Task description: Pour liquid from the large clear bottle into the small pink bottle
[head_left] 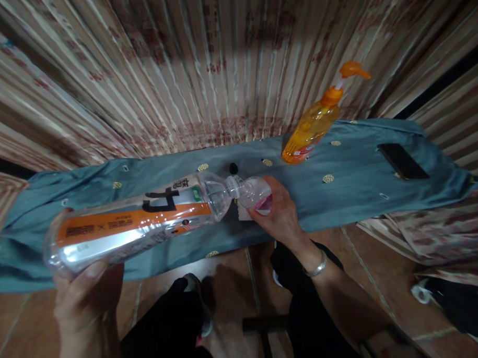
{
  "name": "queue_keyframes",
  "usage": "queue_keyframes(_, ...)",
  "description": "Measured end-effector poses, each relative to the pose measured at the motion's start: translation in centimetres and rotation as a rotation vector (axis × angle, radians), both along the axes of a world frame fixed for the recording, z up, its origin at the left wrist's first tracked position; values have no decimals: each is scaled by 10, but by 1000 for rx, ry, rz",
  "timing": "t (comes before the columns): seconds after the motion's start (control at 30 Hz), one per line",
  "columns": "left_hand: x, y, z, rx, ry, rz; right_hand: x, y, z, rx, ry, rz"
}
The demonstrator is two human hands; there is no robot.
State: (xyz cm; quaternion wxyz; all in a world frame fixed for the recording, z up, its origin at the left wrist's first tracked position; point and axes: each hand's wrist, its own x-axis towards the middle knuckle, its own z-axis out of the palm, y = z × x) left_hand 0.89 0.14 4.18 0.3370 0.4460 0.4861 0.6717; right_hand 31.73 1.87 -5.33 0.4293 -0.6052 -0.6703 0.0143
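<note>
My left hand point(86, 283) is wrapped round the base end of a large clear plastic bottle point(135, 220) with an orange and silver label. The bottle lies tilted almost flat in the air, its uncapped neck to the right. Around a small clear plastic container point(254, 191) with a pink patch, the fingers of my right hand point(280, 209) are closed. The bottle's mouth meets the container's left end; whether liquid passes between them I cannot tell. Behind the neck, a small black cap point(233, 168) sits on the blue-green cloth point(177, 164).
An orange pump bottle point(313, 124) of yellow-orange liquid stands at the back right. Farther right lies a black phone point(402, 160). A pleated patterned curtain point(180, 67) hangs behind the narrow cloth-covered table. Below are a tiled floor point(235, 273) and my legs.
</note>
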Motion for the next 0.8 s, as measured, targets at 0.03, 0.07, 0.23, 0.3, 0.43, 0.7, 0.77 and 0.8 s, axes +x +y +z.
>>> queue_keyframes(0.03,0,0,0,4,4,-4,0,0,0,6,0,-3)
queue_keyframes(0.07,-1,0,0,6,6,-7,0,0,0,12,1,-4)
queue_keyframes(0.23,0,1,1,-1,6,-6,2,0,0,-8,10,16)
queue_keyframes(0.3,2,1,2,6,1,-22,2,-1,0,-18,13,17)
queue_keyframes(0.43,5,1,4,3,-52,-41,1,-1,2,-12,23,10)
queue_keyframes(0.7,4,1,4,14,-71,-54,0,-1,3,-31,53,-6)
queue_keyframes(0.77,4,2,3,12,-64,-43,0,-1,3,-21,43,1)
queue_keyframes(0.8,4,2,3,13,-60,-38,1,-1,2,-16,37,5)
